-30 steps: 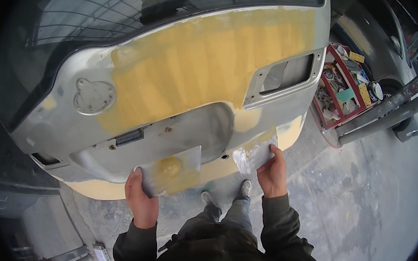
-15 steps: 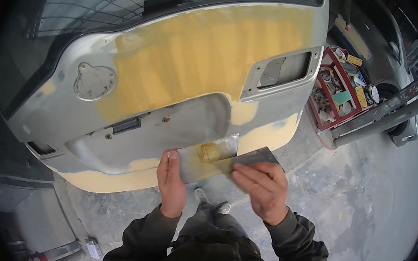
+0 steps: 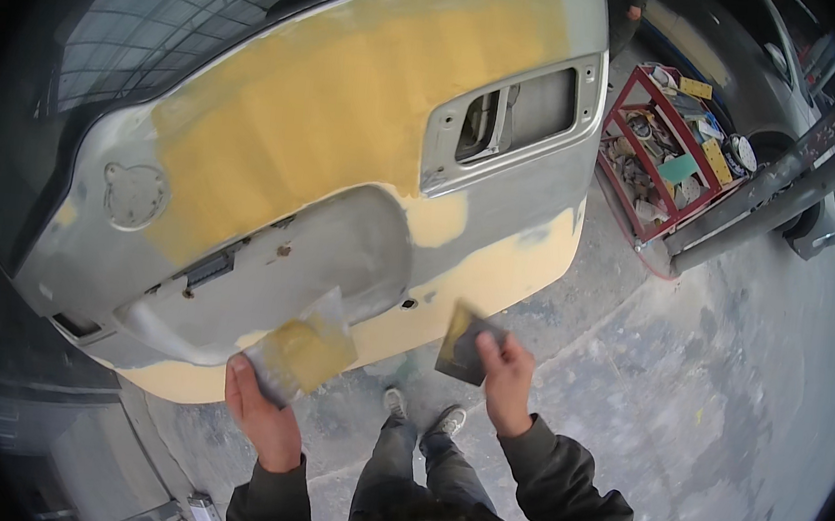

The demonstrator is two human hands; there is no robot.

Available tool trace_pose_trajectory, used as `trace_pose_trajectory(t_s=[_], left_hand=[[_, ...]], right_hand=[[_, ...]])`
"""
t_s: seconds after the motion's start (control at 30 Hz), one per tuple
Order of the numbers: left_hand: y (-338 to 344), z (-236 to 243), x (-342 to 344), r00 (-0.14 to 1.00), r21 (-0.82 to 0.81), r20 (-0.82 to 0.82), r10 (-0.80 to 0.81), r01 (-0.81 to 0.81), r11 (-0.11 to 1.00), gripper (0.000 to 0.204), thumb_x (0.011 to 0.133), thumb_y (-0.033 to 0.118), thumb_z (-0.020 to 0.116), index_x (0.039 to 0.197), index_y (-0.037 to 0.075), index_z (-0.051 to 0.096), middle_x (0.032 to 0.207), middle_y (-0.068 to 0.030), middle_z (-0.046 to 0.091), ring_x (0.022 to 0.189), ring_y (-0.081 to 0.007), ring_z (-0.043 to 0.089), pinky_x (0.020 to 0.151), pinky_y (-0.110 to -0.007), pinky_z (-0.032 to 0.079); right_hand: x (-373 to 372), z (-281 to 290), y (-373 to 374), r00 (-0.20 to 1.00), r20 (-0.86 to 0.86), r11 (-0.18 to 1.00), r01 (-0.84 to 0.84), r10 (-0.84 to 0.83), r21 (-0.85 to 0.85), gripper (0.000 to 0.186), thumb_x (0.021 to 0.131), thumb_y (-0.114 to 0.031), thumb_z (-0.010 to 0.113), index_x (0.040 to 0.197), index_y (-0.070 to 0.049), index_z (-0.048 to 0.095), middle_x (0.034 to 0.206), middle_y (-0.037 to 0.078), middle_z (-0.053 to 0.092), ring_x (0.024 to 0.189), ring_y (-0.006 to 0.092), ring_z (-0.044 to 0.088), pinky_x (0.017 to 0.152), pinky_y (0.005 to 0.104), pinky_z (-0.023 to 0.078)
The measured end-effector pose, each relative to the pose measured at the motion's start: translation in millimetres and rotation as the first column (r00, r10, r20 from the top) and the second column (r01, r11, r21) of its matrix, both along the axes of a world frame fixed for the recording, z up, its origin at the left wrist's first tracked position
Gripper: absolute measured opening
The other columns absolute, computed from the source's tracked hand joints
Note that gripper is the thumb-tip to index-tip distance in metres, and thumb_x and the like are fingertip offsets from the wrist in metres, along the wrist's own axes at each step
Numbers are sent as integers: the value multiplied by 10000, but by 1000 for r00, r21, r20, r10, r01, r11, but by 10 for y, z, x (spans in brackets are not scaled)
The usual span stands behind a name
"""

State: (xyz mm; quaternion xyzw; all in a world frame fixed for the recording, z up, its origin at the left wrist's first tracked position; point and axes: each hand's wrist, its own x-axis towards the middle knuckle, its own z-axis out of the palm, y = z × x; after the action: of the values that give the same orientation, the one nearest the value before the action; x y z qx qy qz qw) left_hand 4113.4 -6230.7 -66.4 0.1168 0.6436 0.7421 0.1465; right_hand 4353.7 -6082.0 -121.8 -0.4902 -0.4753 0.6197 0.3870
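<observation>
two hands are up in front of me, well apart, each closed on its own flat tool. my left hand (image 3: 262, 418) grips a pale board (image 3: 303, 350) smeared with yellow filler, thumb along its lower edge, the board tilted and lying just in front of the lower edge of the car tailgate (image 3: 347, 153); whether it touches the metal i cannot tell. my right hand (image 3: 505, 374) pinches a dark flat spreader (image 3: 465, 343) by its near corner, fingers wrapped over the right edge, the blade held in the air just below the tailgate's bottom right corner and clear of it.

beyond them the tailgate fills most of what i see. it is bare grey metal with wide patches of yellow filler: one large patch across the upper middle, a narrower band along the bottom edge, a small patch between them. a recessed grey panel sits low in the middle, a round mark lies toward the left, and a rectangular opening is cut toward the right. dark glass curves over the top.

below my hands are my dark sleeves, my legs and my two shoes (image 3: 418, 413) on the stained concrete floor (image 3: 727, 391). farther right stands a red cart (image 3: 664, 149) crowded with small tools and tins, next to a grey post (image 3: 766, 194).
</observation>
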Motion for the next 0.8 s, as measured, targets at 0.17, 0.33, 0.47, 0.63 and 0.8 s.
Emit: trace_pose_trajectory(t_s=[0.17,0.33,0.47,0.63,0.8], left_hand=[[-161,-54,-3,986,38,90,-140,137,990,336,1128,292,509,1274,7,612,1235,-61,653,1117,-152,606,996,-315,481],[-248,-23,-314,968,-40,53,-245,247,968,314,1130,299,495,1201,18,614,1156,-52,648,1071,-148,602,970,-308,479],[-36,274,-498,987,-95,41,-155,158,983,286,1126,310,501,1065,43,583,1017,-29,606,963,-134,578,903,-305,482],[0,289,-866,964,-99,23,-266,267,959,297,1124,327,512,1032,49,564,1003,-34,596,944,-133,573,879,-307,484],[106,342,-991,948,-146,-34,-317,309,940,308,1126,331,506,984,59,528,958,-25,562,910,-124,551,854,-296,472]], right_hand=[[-249,-467,537,845,-399,928,271,-357,-256,189,1048,-93,626,1175,-15,743,1162,67,739,1053,127,667,907,306,532],[-807,-245,1057,924,-9,756,318,-381,573,368,975,27,617,1334,-30,674,1282,129,711,1174,260,662,1016,346,509],[-1308,-241,1080,799,42,567,388,-600,727,492,874,150,552,1290,-58,713,1293,146,714,1210,330,659,1040,382,510],[-1503,-347,839,796,12,575,426,-605,699,533,838,167,530,1290,-49,710,1286,153,715,1208,338,662,1046,390,512],[-1461,-263,1149,720,-38,528,541,-692,655,501,844,160,534,1264,-45,713,1252,152,724,1163,333,677,1010,389,524]])
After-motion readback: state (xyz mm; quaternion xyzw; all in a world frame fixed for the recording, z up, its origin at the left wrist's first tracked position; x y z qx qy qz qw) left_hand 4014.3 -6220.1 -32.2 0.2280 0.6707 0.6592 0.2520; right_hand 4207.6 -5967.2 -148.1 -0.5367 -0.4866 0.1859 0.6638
